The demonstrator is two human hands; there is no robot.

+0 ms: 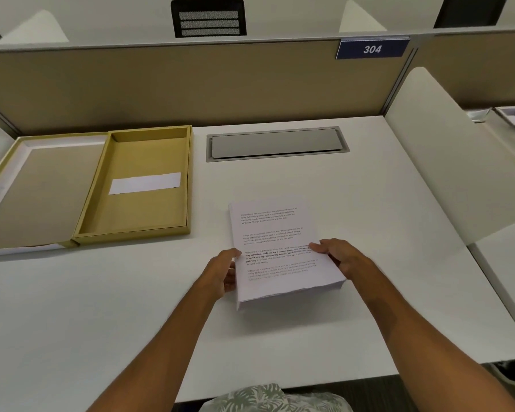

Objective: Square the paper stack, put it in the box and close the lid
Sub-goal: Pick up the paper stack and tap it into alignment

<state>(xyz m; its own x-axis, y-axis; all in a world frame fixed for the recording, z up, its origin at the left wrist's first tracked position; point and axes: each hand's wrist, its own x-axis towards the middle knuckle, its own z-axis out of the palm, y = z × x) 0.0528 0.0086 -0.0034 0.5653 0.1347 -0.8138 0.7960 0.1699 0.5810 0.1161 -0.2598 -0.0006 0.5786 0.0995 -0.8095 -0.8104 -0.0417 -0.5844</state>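
Observation:
A thick stack of printed white paper (275, 233) lies in the middle of the white desk, its near end raised off the surface. My left hand (223, 273) grips its left edge, thumb on top. My right hand (339, 255) grips the right edge the same way. To the left stands the open tan box (87, 212) with a white label strip on its floor. Its hinged lid (39, 188) lies flat open further left, inside face up.
A grey cable hatch (277, 143) is set in the white desk (369, 203) behind the paper. A beige partition (191, 84) with a blue "304" sign (372, 49) closes the back. A white divider (446, 150) stands at the right.

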